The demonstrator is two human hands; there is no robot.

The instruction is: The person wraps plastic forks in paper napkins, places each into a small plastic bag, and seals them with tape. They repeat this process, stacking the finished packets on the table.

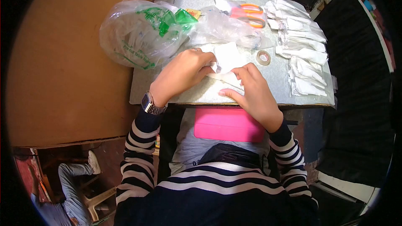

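Note:
A white paper napkin [227, 57] lies partly folded or rolled on the table in front of me. My left hand [189, 70] pinches its left end between thumb and fingers, with a ring and a wristwatch [151, 103] on that arm. Against the napkin's lower right edge rest the fingertips of my right hand [255, 94], its thumb stretched out apart from them. Whatever may be wrapped inside the napkin is hidden. A roll of tape [263, 57] lies just to the right of it.
Wrapped white bundles [302, 54] line the table's right side. Orange-handled scissors [252, 14] and clear plastic [226, 29] lie behind the napkin. A plastic napkin bag [140, 35] stands at left. A pink case [228, 124] sits on my lap. Another person's leg [75, 180] shows lower left.

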